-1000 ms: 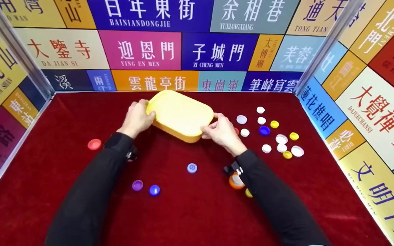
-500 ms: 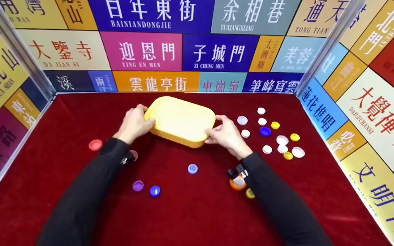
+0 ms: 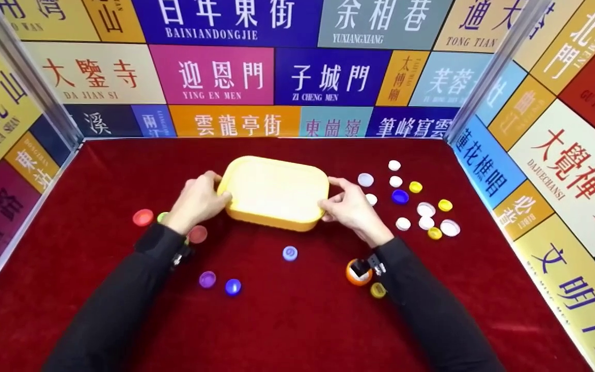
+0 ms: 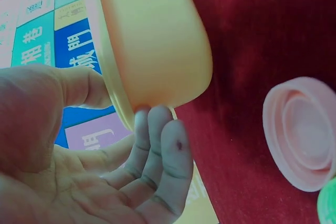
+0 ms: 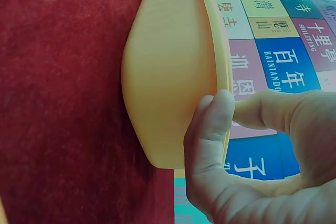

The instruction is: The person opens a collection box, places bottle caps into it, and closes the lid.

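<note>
A yellow plastic box (image 3: 277, 191) with rounded corners is held between both hands near the back of the red cloth. I cannot tell whether its pale top is a lid or the inside. My left hand (image 3: 199, 202) pinches the rim at the left end, thumb on top and fingertips (image 4: 176, 148) under it against the wall. My right hand (image 3: 351, 209) pinches the rim at the right end between thumb and curled index finger. Beside the left wrist lie a red bottle cap (image 3: 143, 217), a pinkish-red cap (image 3: 197, 234) and a partly hidden green cap (image 3: 162, 217).
Several white, yellow and blue caps (image 3: 400, 197) are scattered at the right. A light-blue cap (image 3: 290, 253), a purple cap (image 3: 207, 279) and a blue cap (image 3: 233, 287) lie in front of the box. An orange cap (image 3: 355, 279) is under the right wrist. Printed walls (image 3: 328, 77) enclose the cloth.
Both hands have brought the yellow box toward the person and turned it straighter. The right hand has shifted slightly right. Green and pinkish-red caps have come into view beside the left wrist.
</note>
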The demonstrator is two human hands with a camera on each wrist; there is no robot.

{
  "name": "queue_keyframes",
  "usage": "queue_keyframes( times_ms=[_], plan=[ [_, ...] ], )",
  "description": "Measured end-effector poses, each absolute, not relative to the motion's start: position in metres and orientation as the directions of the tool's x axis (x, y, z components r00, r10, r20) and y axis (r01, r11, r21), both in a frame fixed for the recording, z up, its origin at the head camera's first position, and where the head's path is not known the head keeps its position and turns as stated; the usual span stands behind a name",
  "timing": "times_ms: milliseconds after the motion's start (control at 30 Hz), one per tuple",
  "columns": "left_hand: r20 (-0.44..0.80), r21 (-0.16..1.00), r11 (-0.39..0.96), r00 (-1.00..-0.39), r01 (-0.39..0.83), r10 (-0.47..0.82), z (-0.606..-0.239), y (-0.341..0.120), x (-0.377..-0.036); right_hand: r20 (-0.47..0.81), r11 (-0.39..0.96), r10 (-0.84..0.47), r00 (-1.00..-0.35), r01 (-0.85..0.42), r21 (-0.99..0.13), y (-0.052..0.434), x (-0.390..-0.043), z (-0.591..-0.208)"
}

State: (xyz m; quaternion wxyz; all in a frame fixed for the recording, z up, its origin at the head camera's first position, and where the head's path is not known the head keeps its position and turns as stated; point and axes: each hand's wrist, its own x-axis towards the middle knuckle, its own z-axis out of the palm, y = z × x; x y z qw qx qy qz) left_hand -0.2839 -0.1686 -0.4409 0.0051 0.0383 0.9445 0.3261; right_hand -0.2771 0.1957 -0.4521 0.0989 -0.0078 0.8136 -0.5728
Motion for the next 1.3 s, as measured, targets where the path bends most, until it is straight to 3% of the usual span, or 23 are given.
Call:
queue_keyframes(
  times_ms=[400, 800, 1300],
  plan=[
    [-0.092, 0.606, 0.795, -0.991, 0.02, 0.096, -0.436, -0.167, -0.249, -0.104, 0.419, -0.189, -0.976, 0.015, -0.908, 0.209, -0.257, -0.453],
    [-0.088, 0.607, 0.793, -0.987, 0.055, 0.136, -0.433, -0.168, -0.218, -0.103, 0.448, -0.246, -0.964, -0.019, -0.894, 0.218, -0.242, -0.453],
    [-0.186, 0.599, 0.8, -0.965, 0.036, 0.183, -0.422, -0.165, -0.199, -0.129, 0.521, -0.281, -0.951, -0.038, -0.853, 0.226, -0.232, -0.449]
  ],
)
